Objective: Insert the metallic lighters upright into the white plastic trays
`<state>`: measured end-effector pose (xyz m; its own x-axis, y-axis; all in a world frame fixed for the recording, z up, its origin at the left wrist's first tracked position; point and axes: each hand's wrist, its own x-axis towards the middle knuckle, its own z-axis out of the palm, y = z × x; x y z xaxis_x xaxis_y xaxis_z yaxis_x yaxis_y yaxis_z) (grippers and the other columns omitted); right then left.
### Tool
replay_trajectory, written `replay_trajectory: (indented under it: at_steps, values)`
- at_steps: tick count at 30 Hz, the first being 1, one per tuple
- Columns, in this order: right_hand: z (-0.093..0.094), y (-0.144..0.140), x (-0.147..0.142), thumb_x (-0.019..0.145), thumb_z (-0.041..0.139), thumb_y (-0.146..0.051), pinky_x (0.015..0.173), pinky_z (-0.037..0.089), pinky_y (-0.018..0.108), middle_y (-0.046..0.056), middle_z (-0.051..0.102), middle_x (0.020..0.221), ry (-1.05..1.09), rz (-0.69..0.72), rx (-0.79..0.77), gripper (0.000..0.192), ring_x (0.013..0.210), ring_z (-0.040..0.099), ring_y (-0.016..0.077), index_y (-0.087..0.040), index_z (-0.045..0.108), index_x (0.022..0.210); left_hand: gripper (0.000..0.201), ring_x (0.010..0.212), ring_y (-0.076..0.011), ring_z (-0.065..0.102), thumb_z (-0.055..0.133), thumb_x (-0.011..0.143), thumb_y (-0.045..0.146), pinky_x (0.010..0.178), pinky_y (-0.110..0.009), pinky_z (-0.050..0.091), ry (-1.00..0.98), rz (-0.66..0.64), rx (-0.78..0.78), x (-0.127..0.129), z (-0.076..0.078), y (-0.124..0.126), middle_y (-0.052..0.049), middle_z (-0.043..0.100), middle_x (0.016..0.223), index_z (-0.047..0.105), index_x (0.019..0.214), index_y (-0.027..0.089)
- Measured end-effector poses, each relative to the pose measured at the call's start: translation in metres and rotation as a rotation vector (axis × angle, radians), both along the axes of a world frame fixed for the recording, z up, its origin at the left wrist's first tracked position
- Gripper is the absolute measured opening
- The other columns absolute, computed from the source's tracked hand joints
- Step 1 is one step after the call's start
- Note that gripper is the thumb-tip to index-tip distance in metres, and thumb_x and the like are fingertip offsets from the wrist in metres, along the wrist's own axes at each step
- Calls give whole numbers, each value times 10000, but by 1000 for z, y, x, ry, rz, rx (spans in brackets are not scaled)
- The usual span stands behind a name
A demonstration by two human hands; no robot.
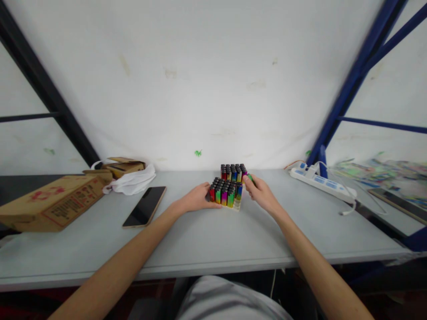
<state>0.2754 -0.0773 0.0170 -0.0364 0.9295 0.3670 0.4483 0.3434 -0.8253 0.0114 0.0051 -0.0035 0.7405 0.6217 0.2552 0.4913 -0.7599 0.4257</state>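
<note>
A: What could go wrong here?

B: The right hand (262, 191) has its fingers closed on a green lighter (251, 178), right next to the back lighters (233, 171). If its knuckles bump them, I think some could tip over like dominoes.

A: And the front lighters (224, 193)?

B: They could get knocked too, if the lighter comes down crooked and hits a neighbor. They stand so close that one push could lean on many.

A: What is the left hand (199, 198) doing?

B: It is curled part way, holding the left end of the clear tray (237, 205) that the front lighters stand in. Its thumb lies along the front. If it lets go, a poke from the right could slide the tray on the smooth desk (213, 244).

A: Where are all the lighters?

B: In the middle of the desk, toward the wall (213, 111). The back bunch is nearer the wall, and the front bunch is between the hands.

A: What do they look like?

B: Shiny and bright! The front row goes red, green, pinky purple, then green and yellow. A blue and gold one stands at the right. They have black tops and stand up straight. The tray's front right corner has see-through spots with no lighters in them.
</note>
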Motion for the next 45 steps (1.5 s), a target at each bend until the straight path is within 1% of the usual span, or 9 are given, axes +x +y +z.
replay_trajectory:
  at_steps: [4, 7, 10, 14, 19, 25, 32, 36, 45]
  values:
    - [4, -2, 7, 947, 410, -725, 562, 307, 270, -23, 423, 610, -125, -153, 40, 576, 606, 421, 147, -221, 433, 670, 613, 1011, -299, 638, 777, 746, 683, 953, -403, 520, -1, 13, 0, 0, -1, 2, -99, 704, 1102, 747, 1113, 193]
    - [5, -4, 7, 929, 448, -628, 559, 250, 275, -26, 358, 572, -208, -220, 54, 523, 586, 376, 138, -222, 376, 607, 617, 1004, -302, 642, 761, 751, 698, 947, -405, 521, 12, 14, 15, 0, -2, 2, -98, 699, 1088, 750, 1105, 193]
    - [3, -5, 3, 907, 452, -497, 561, 239, 274, -25, 383, 573, -263, -185, 75, 409, 580, 373, 133, -217, 394, 615, 622, 1006, -307, 643, 766, 750, 692, 948, -411, 522, 22, 18, 16, 0, -1, 2, -102, 696, 1088, 748, 1110, 185]
    - [1, -5, -3, 902, 450, -423, 570, 248, 274, -24, 436, 581, -307, -137, 89, 330, 581, 388, 135, -207, 456, 652, 593, 1008, -308, 640, 780, 743, 677, 946, -410, 525, 19, 32, 10, 0, -1, 1, -100, 704, 1081, 753, 1076, 186]
    - [1, -5, -2, 909, 445, -434, 576, 264, 271, -20, 451, 584, -313, -129, 82, 338, 586, 396, 140, -207, 466, 660, 561, 1018, -315, 636, 781, 744, 672, 959, -413, 520, 19, 28, 7, 1, -1, 0, -92, 712, 1053, 759, 1037, 193]
    - [2, -5, 1, 946, 430, -513, 577, 268, 273, -17, 475, 596, -296, -144, 93, 412, 592, 405, 143, -210, 453, 668, 610, 1000, -296, 643, 786, 736, 678, 946, -396, 526, 2, 27, 7, 0, 0, 0, -95, 704, 1084, 748, 1110, 197]
    - [0, -4, 1, 980, 422, -592, 582, 261, 275, -21, 468, 589, -308, -161, 104, 490, 597, 376, 140, -211, 440, 671, 611, 1014, -296, 648, 790, 743, 664, 956, -400, 522, 3, 27, -5, -1, 0, 1, -106, 705, 1128, 746, 1126, 191]
    - [-1, -3, 1, 976, 427, -564, 580, 264, 276, -15, 491, 589, -330, -159, 114, 466, 589, 372, 140, -213, 446, 669, 596, 1028, -301, 645, 797, 735, 661, 968, -399, 520, -7, 22, 5, 0, -1, 2, -94, 718, 1098, 753, 1109, 199]
    - [2, -8, -5, 882, 444, -370, 578, 219, 290, -18, 428, 561, -393, -121, 96, 289, 563, 357, 133, -213, 430, 639, 598, 1022, -301, 644, 792, 744, 656, 970, -409, 520, -2, 25, 7, 0, -1, 1, -104, 703, 1129, 746, 1121, 195]
